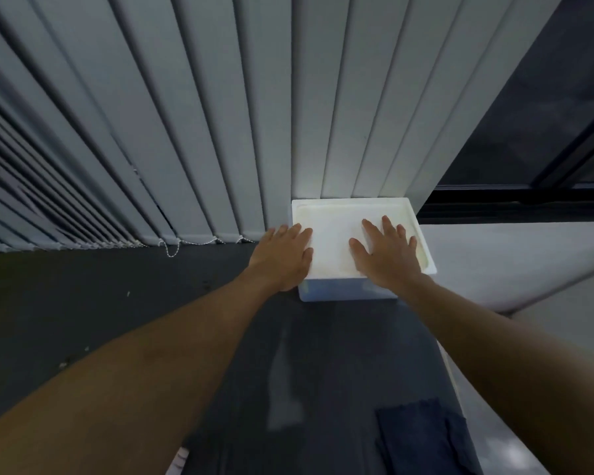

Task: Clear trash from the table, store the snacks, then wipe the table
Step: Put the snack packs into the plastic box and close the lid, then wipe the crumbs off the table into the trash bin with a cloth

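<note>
White storage box (343, 292) is sitting just right of frame centre, toward 3 o'clock, on a dark surface (117, 320). Whether that surface is the table, cannot tell. Far edge of box is meeting the foot of the vertical blinds (186, 114).

White lid (336, 214) is lying on top of the box, rim showing on all four sides. Translucent bluish wall is showing below it on the near side. Contents not visible.

Left hand (283, 257) is resting on the lid's 9 o'clock edge. Fingers are straight and close together, tips lying on the lid, heel of the palm hanging past the box's left side. Not curling round anything.

Right hand (386, 250) is lying flat on the lid's 3 o'clock half. Fingers are spread and pointing toward 12 o'clock, thumb angling toward 10 o'clock. Palm is pressing down near the lid's near edge; nothing gripped.

Both bare forearms are reaching in from 7 and 5 o'clock.

Dark blue cloth (422, 437) is lying crumpled at 5 o'clock in the frame, well apart from the box, partly under the right forearm.

Pale streak (283, 382) is running along the dark surface at 6 o'clock, between the arms. Small light specks (128, 293) are scattered at 8 to 9 o'clock.

Bead chain (172, 248) is hanging at the blinds' lower edge, 9 o'clock of the box. Dark window (546, 114) is showing at 1 to 2 o'clock. Pale ledge (511, 262) is running at 3 o'clock, just beside the box.
</note>
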Available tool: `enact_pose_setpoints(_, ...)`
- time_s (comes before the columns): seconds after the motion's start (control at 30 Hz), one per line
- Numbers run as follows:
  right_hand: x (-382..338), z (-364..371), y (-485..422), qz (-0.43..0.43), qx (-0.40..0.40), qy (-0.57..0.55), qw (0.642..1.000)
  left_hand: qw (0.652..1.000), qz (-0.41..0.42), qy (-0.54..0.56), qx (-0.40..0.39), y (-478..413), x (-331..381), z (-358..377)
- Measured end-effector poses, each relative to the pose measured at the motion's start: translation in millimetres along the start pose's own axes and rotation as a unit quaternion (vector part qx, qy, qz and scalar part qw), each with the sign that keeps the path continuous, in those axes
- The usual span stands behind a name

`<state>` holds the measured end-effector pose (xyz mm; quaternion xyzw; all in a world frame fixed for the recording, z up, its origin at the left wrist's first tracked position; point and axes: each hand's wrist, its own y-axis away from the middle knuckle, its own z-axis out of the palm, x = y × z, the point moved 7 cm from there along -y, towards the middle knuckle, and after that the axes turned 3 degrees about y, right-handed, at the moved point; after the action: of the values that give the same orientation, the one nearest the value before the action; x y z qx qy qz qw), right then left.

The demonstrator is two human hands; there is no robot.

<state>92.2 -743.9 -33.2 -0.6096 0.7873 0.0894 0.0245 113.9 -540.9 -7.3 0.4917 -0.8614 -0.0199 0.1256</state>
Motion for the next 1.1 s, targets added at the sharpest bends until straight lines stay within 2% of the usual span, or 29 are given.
enact_pose_setpoints(0.2,-50.0,-13.7,26.7,-0.055,-0.001,-0.018,0.998,0.994,-0.085,0.063,0.017,57.9,-41.0,-21.7)
enact_pose_setpoints(0.57,-171.4,-26.7,66.7,-0.184,0.009,-0.064,0.981,0.979,-0.188,0.077,0.022,169.3,-120.6,-44.4)
enact_pose_setpoints(0.83,-216.0,-18.4,110.2,-0.194,0.003,-0.076,0.978,0.980,-0.183,0.068,0.023,213.7,-142.1,-41.9)
enact_pose_setpoints(1.1,-158.0,-15.8,144.9,-0.143,0.043,-0.087,0.985,0.991,-0.110,0.082,0.008,200.8,-97.5,-16.1)
